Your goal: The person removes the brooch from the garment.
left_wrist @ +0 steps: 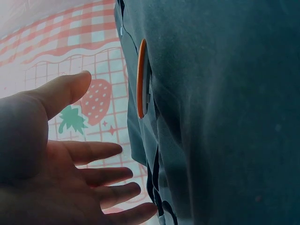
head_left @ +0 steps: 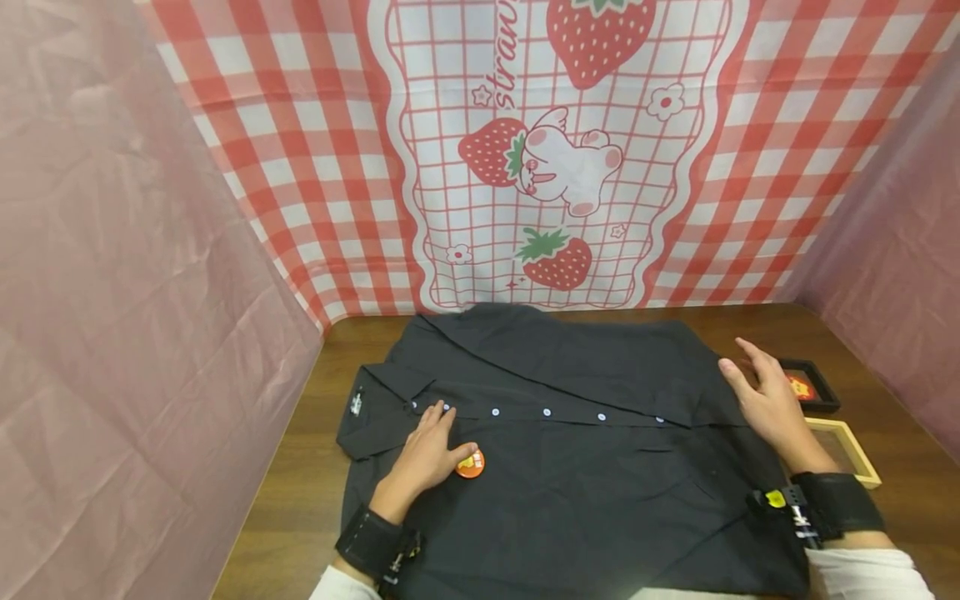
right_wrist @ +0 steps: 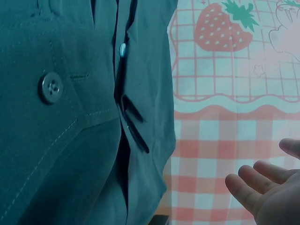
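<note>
A dark collared shirt [head_left: 570,492] lies spread on the wooden table, its collar [head_left: 390,379] to the left and a row of pale buttons [head_left: 547,412] running across. On its chest sits a round orange pin badge [head_left: 470,468], seen edge-on in the left wrist view as a thin disc [left_wrist: 141,79] standing off the cloth. My left hand [head_left: 426,458] is beside the badge, fingers spread and fairly straight, thumb overlapping its edge in the head view. Over the shirt's right edge hovers my right hand [head_left: 774,408], its fingers extended and holding nothing.
Right of the shirt, a black frame [head_left: 823,392] with a red and yellow piece lies behind a light wooden frame [head_left: 858,454]. A strawberry-print checked cloth [head_left: 555,192] hangs at the back. Pink fabric [head_left: 150,292] walls both sides.
</note>
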`<state>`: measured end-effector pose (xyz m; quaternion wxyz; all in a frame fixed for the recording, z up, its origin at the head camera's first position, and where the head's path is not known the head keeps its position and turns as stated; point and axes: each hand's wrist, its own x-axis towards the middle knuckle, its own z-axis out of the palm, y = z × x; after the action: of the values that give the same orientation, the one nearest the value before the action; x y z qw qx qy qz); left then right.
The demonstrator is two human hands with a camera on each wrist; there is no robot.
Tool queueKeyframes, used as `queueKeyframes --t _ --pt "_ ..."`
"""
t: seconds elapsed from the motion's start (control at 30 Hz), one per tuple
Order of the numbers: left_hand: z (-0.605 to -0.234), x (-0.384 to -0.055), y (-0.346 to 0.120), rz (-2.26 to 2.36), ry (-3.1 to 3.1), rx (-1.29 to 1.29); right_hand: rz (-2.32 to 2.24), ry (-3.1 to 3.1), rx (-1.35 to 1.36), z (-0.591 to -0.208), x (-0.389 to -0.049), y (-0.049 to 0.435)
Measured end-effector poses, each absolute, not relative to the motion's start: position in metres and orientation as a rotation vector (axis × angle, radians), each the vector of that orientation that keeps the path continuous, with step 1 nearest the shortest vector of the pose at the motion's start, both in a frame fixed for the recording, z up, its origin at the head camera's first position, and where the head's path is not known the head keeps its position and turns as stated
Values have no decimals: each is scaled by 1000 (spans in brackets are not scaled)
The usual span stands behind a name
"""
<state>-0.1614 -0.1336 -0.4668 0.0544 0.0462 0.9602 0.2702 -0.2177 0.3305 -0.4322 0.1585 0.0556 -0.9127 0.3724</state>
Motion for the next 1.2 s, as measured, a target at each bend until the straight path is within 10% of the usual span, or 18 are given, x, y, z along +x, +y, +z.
queueKeyframes --t 1.2 --pt "-465 -162 -132 865 2895 92 1079 -2624 293 -426 -202 295"
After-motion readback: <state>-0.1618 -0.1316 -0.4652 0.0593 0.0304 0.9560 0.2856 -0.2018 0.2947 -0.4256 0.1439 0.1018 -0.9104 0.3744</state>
